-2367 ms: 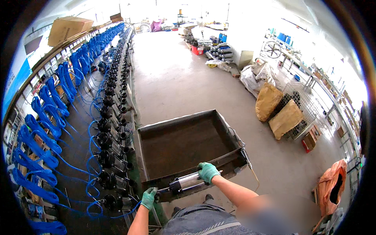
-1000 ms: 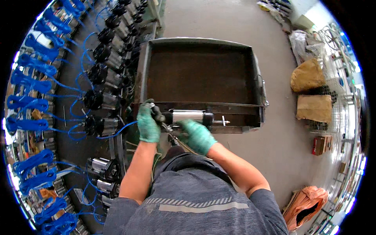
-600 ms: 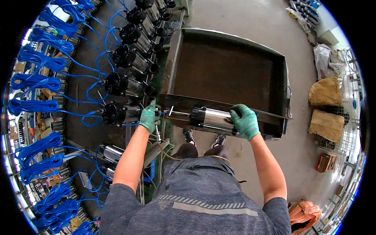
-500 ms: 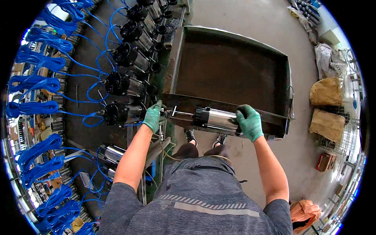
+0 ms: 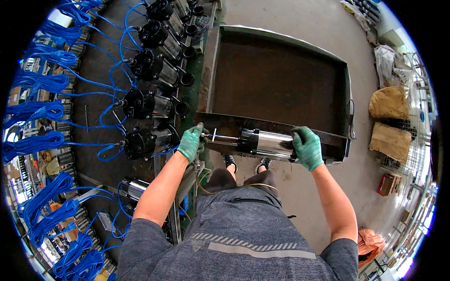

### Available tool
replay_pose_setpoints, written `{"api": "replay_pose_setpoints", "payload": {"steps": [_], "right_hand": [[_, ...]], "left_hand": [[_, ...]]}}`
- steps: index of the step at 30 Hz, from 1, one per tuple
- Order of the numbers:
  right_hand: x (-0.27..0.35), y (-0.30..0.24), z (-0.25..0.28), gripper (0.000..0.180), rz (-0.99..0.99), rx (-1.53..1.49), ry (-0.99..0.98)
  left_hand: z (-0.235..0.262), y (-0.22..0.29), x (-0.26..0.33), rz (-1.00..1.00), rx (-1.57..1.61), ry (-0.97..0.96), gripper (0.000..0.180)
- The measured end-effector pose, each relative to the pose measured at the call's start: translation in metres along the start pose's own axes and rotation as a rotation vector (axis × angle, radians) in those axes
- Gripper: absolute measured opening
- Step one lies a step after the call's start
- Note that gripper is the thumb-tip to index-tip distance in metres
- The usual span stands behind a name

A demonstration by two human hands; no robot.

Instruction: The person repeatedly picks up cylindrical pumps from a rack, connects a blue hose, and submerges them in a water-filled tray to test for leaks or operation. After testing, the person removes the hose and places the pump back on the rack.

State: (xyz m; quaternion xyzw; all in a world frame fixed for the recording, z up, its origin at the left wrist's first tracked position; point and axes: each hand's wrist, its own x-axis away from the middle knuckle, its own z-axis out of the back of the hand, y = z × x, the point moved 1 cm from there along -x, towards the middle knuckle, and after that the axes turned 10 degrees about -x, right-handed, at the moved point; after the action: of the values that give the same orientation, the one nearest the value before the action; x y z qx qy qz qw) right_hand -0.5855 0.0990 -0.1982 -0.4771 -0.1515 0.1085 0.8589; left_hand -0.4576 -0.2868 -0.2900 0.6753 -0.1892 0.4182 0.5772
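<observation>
My right hand [image 5: 307, 147], in a green glove, wraps the right end of a shiny steel motor cylinder [image 5: 271, 143] with a black left end. The cylinder lies level over the near edge of the metal tray. From its black end a thin shaft [image 5: 227, 137] with a small crosspiece points left, toward my left hand [image 5: 191, 142]. That hand, also green-gloved, is closed around an air tool [image 5: 197, 165]. Only its lower metal fitting and a thin hose show, and my fingers hide the rest. Whether the tool touches the shaft is hard to make out.
A large dark metal tray [image 5: 206, 79] stands ahead. To the left, a bench [image 5: 96, 161] holds a row of similar motors [image 5: 149, 103] with coiled blue cables [image 5: 35, 112]. Brown sacks [image 5: 393, 140] and a wire basket [image 5: 393, 165] sit on the right.
Both hands have shifted slightly right, together with the cylinder. My grip on the cylinder and on the tool looks the same.
</observation>
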Motion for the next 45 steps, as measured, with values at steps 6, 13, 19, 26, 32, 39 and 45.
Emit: {"api": "replay_pose_setpoints", "payload": {"steps": [6, 13, 19, 26, 32, 39, 45], "right_hand": [[-0.002, 0.001, 0.000, 0.013, 0.124, 0.094, 0.007], [-0.007, -0.002, 0.000, 0.015, 0.289, 0.202, 0.019], [-0.005, 0.005, 0.003, 0.017, 0.319, 0.214, 0.022], [-0.005, 0.004, 0.002, 0.019, 0.349, 0.222, 0.005], [0.012, -0.003, 0.010, 0.029, 0.565, 0.191, 0.017], [0.073, -0.039, 0.018, 0.060, 0.018, -0.387, -0.236], [0.131, 0.084, 0.135, 0.033, -0.197, 0.067, 0.003]], "left_hand": [[-0.003, 0.003, -0.002, 0.017, -0.071, 0.018, 0.038], [-0.004, 0.002, -0.005, 0.030, -0.090, -0.009, 0.037], [-0.013, 0.003, -0.002, 0.005, -0.120, 0.030, 0.037], [-0.002, -0.001, -0.001, -0.036, -0.047, 0.007, 0.035], [-0.007, 0.041, 0.043, -0.267, 0.345, 0.005, 0.014], [-0.223, 0.113, 0.112, -0.435, 0.528, -0.334, 0.020], [-0.307, 0.075, 0.125, -0.683, -0.282, -0.259, 0.039]]}}
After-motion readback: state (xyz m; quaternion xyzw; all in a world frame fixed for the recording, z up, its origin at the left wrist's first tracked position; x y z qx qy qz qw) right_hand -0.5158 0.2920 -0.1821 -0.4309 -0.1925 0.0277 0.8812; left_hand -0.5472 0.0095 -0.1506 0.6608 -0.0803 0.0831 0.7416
